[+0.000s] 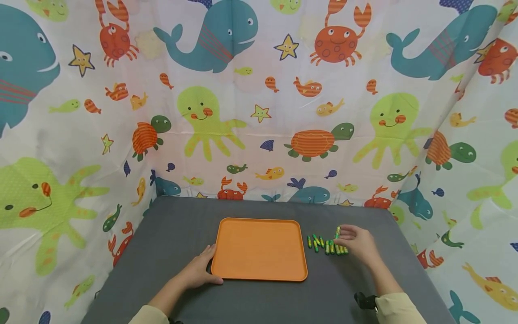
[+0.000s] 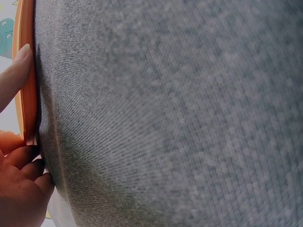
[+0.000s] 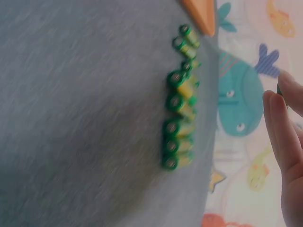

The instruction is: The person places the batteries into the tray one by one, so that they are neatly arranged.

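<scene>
Right grip [image 1: 357,245] nearly closed, one battery [image 1: 337,232] pinched at its fingertips, other batteries [image 1: 327,247] lying on the counter [image 1: 279,301] between it and the orange tray [image 1: 259,249], left grip [image 1: 199,268] holding the tray's near left corner

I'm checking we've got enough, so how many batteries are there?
10 batteries that I can make out: one pinched in the right hand, five in a row by that hand, four grouped nearer the tray. The hand may hide more.
</scene>
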A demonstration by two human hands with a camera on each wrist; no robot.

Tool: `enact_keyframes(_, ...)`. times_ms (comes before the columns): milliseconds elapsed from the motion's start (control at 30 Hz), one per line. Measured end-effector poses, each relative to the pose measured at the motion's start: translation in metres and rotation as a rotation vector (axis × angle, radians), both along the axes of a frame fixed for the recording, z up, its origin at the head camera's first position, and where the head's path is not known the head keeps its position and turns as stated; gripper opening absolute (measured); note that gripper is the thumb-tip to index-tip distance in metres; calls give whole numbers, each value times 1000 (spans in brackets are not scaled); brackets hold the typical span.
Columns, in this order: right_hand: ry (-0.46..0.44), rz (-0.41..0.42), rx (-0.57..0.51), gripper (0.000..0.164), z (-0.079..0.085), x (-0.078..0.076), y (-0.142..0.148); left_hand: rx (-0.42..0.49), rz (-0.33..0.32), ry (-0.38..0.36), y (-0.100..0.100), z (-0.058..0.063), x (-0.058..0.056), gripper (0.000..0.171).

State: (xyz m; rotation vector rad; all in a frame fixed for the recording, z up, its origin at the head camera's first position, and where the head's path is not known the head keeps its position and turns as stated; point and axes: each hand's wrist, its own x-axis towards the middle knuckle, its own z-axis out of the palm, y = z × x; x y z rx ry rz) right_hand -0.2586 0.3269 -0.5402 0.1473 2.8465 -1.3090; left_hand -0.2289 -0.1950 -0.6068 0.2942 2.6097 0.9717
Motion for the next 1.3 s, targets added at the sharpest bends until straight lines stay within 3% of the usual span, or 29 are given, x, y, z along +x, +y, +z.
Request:
enact_keyframes(700,38,111,-92,62,12,-22,-60,-9,0,14,-1,0,-1,123)
enact_keyframes(1033,35,136,-83,62,21,-28,-90,1,6,-19,-1,2,-1,123)
enact_keyframes(1300,37,155,-89,61,17,-32,-115,-4,17,-18,-2,-3,-3,125)
